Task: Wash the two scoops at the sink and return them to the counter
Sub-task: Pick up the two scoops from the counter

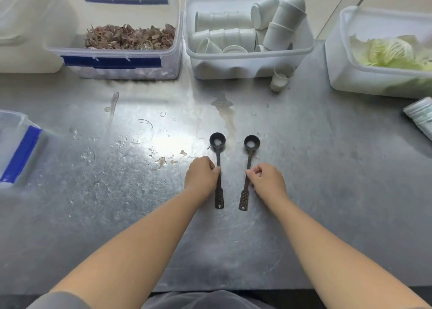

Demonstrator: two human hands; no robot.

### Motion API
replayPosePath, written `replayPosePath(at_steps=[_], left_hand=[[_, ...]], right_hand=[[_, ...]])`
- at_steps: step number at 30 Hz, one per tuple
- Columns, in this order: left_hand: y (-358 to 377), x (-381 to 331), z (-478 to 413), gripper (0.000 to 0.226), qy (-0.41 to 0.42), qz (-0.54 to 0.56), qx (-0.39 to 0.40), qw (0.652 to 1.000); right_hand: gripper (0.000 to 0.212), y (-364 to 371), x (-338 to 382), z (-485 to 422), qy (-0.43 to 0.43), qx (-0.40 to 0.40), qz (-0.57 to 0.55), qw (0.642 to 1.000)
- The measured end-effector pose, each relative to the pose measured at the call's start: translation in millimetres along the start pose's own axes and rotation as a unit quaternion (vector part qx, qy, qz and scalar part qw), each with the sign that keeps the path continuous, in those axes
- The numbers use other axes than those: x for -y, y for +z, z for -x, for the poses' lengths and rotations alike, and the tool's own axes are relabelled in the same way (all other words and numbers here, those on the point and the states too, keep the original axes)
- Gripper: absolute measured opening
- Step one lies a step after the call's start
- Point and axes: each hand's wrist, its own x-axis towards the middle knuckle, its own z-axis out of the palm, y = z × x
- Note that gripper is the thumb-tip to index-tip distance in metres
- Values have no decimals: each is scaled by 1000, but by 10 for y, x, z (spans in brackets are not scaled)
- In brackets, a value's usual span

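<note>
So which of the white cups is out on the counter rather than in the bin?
The single white cup lying tipped on the steel counter, just in front of the cup bin's right corner. All the others are stacked inside that bin.

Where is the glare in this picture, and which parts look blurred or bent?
Head view: strongest glare on the wet steel counter, left of the two black long-handled scoops; the clear plastic bins along the far edge look soft and hazy; wide-angle bending curves the corners.
</note>
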Motion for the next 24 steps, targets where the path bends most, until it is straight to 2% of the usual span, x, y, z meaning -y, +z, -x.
replayPosePath(at_steps=[6,11,19,24], left_hand=[[64,-43,-24,32,-31,-6,-6,999],[66,-62,-33,28,-34,-3,7,999],[-22,-88,179,23,-24,121,9,992],[-169,-200,434,20,7,194,11,981]], right_hand=[[25,-4,-13,-71,8,24,4,1000],[27,-38,-38,-144,-5,46,-4,999],[27,-128,-114,-69,-28,87,-109,990],[25,-314,-54,171,-64,79,-149,983]])
